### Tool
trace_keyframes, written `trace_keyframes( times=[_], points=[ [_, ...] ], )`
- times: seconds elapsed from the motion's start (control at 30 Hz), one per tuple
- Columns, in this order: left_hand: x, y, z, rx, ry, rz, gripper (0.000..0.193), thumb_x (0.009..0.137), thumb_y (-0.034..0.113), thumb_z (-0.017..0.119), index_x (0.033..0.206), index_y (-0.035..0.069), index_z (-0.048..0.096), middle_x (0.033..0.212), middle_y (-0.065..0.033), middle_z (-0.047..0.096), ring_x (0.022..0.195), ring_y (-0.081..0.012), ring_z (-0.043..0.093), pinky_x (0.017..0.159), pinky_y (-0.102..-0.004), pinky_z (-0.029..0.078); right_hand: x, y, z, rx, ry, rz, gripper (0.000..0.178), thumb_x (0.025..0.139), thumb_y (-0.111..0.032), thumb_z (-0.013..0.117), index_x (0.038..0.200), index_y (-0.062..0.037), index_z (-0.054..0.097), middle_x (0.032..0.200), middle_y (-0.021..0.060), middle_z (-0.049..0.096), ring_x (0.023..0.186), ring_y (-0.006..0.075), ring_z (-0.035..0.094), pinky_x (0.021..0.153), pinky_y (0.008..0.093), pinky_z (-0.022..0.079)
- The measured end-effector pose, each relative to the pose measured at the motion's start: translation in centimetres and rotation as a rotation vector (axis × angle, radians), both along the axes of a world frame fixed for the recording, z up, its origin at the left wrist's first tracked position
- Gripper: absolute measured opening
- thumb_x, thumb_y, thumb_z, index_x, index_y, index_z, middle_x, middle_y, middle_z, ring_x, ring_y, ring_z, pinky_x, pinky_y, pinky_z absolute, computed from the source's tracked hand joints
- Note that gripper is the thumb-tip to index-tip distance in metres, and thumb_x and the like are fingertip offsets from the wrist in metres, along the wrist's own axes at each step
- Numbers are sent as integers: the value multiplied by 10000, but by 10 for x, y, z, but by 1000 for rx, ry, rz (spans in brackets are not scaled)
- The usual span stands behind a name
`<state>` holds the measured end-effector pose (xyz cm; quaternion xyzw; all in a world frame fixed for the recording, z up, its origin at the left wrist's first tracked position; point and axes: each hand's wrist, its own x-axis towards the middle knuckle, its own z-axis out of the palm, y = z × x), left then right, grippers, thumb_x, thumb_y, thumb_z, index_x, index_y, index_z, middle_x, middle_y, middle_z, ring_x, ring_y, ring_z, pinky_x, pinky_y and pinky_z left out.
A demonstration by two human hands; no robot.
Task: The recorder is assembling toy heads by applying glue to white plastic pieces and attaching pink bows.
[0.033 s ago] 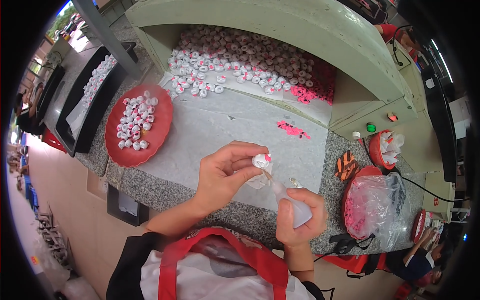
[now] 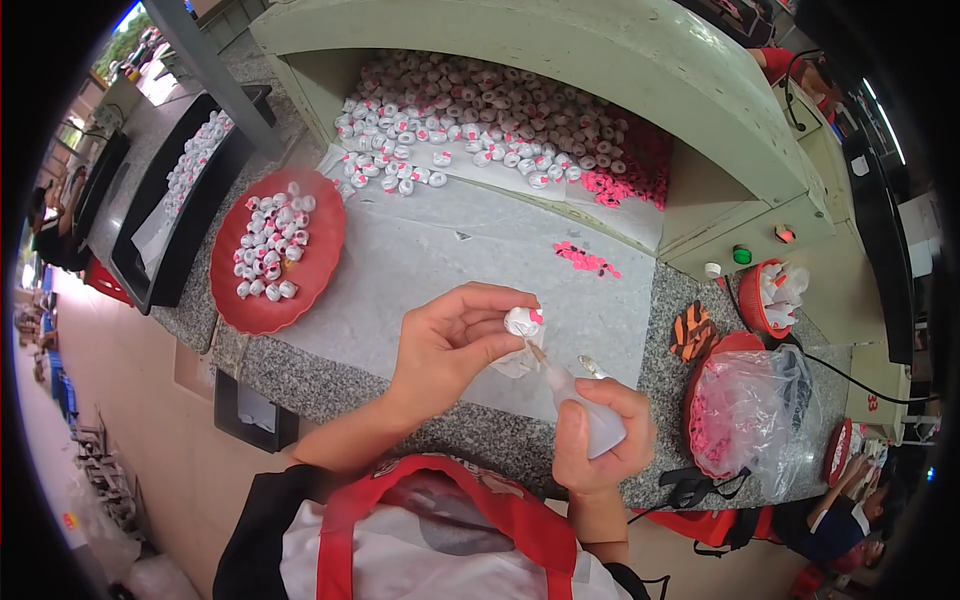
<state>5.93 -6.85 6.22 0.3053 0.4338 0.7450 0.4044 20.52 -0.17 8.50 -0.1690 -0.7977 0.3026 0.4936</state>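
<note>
Between the thumb and fingers of my left hand (image 2: 445,345) is a small round white piece (image 2: 520,321) with a pink patch on its right side. My right hand (image 2: 610,440) is closed around a translucent squeeze bottle (image 2: 592,412), tilted so that its thin tip points up and left, just below the white piece. Whether the tip touches the piece I cannot tell. Both hands are over a white paper sheet (image 2: 430,255). A crumpled scrap (image 2: 515,365) lies beneath them, and small pink bits (image 2: 587,260) are scattered farther back on the sheet.
To the left, a red dish (image 2: 325,225) holds several similar white pieces. Behind the sheet, a pale green open-fronted housing (image 2: 560,40) contains a large heap of them. At right stand a pink-filled dish (image 2: 690,400) under clear plastic and a small red basket (image 2: 750,305). A black cable (image 2: 860,385) runs there.
</note>
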Motion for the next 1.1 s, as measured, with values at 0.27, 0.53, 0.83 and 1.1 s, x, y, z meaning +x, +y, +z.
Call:
trace_keyframes(
  times=[0.27, 0.53, 0.83, 1.1],
  points=[
    [-5, 3, -3, -68, -224, -100, 342, 705, -79, 596, 1030, -42, 495, 1044, -163, 558, 999, -256, 544, 853, -354, 438, 6, 4, 0, -24, 18, -6, 226, 652, -7, 617, 851, 39, 519, 716, 125, 604, 501, 195, 566, 454, 261, 449],
    [-5, 4, -2, -58, -223, -97, 349, 705, -87, 590, 1037, -37, 495, 1051, -158, 557, 1012, -271, 538, 878, -367, 424, 9, 7, -1, -23, 17, -27, 227, 653, -7, 619, 850, 43, 518, 708, 125, 600, 500, 194, 565, 452, 263, 449],
    [-5, 7, -6, -66, -214, -115, 346, 697, -98, 586, 1027, -43, 499, 1047, -153, 561, 1019, -270, 533, 880, -366, 426, 9, 0, 2, -245, -34, -59, 186, 706, -131, 613, 821, 3, 552, 725, 83, 595, 627, 149, 566, 572, 241, 444],
    [-3, 11, -25, -207, -167, -131, 308, 702, -113, 563, 1000, -42, 521, 1012, -130, 581, 936, -171, 566, 807, -271, 455, 18, 114, -111, -854, -106, -280, 216, 683, -56, 580, 886, 7, 545, 761, 116, 604, 694, 179, 594, 561, 254, 464]
  ],
)
